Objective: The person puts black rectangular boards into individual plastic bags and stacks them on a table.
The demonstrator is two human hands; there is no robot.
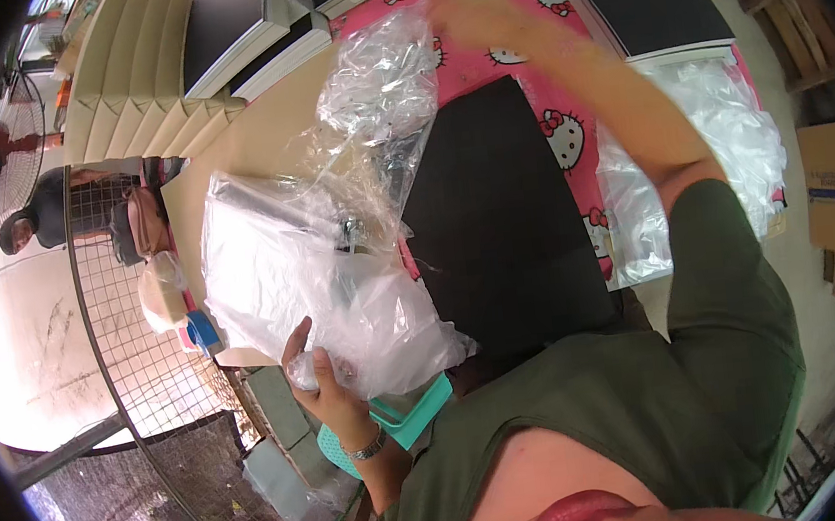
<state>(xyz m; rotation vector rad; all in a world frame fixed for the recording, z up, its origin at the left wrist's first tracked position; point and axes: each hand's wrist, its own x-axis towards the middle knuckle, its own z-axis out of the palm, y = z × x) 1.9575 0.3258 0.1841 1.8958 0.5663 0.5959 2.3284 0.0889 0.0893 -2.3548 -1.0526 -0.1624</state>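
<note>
Head | 2 hands (338, 397) (463, 21) | left grips plastic (282, 258) | 1 central black panel (500, 227)

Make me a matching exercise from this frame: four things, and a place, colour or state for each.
Column one
1. Left hand
2. Large flat rectangular panel
3. Open plastic basket
4. Right hand

Column two
a. turquoise, near the watch on the wrist
b. blurred, near the picture's top edge
c. fingers closed on crumpled clear plastic
d. black, over pink cartoon-print cloth

Pairs: 1-c; 2-d; 3-a; 4-b
</note>
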